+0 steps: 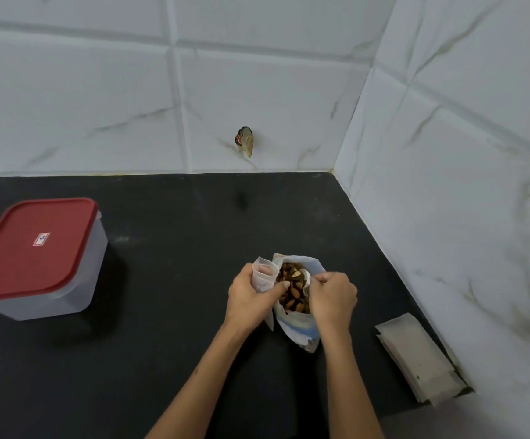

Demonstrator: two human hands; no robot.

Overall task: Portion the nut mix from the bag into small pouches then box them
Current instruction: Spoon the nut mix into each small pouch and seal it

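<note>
I hold the small pouch (pixel 263 275) in my left hand (pixel 251 299), fingers wrapped around its body, mouth facing up and held open. The pouch stands upright, touching the left rim of the bag (pixel 295 324).

The bag stands open on the dark counter (pixel 162 343), directly in front of me, with the nut mix (pixel 293 291) exposed at its mouth. Its long axis runs toward me and slightly to the right.

My right hand (pixel 332 299) is closed at the bag's right rim, fingers curled at the edge of the nuts. I cannot tell whether it pinches nuts or only grips the bag's edge.

The governing relation: the pouch mouth lies just left of the nuts, at about rim height. The right hand is the nearer one to the nuts, so in my judgement any transfer runs leftward across the bag opening. The likely risk is nuts dropping between pouch and bag rim.

The box (pixel 38 258) sits well apart to the left, its red lid on. A stack of flat pouches (pixel 422 359) lies to the right, against the wall.
</note>
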